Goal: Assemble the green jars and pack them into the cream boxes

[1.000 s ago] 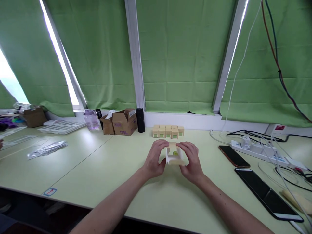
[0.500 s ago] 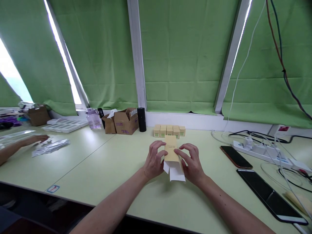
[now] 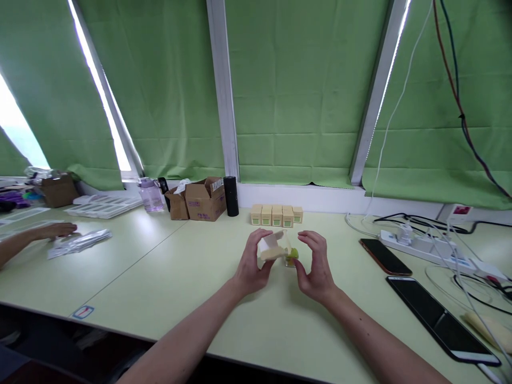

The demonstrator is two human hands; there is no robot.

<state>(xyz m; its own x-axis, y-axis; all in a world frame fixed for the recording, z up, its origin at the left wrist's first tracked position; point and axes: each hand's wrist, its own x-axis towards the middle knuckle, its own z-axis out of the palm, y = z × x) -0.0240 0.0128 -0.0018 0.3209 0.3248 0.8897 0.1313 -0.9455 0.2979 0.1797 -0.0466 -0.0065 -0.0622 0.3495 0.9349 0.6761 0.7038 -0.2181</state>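
My left hand (image 3: 253, 266) holds a small cream box (image 3: 273, 247), tilted, its white inside showing and its edges blurred. Just right of the box is a small clear item with a green top (image 3: 292, 257), low over the table. The thumb of my right hand (image 3: 316, 266) is at that item's right side, while the other fingers are apart from it and curved above. Behind both hands, several small cream boxes with green-edged labels (image 3: 277, 216) stand close together in a group.
At the right are a phone (image 3: 384, 257), a larger dark device (image 3: 442, 320) and a power strip (image 3: 428, 249) with cables. Cardboard boxes (image 3: 206, 202), a black cylinder (image 3: 231, 196) and a purple bottle (image 3: 151, 196) stand behind left. Another person's hand (image 3: 58, 230) is near plastic packets (image 3: 82, 243).
The cream box has gone from lying flat between both hands to tilted in my left hand. My right hand has let go of it. The green-topped item has come into view.
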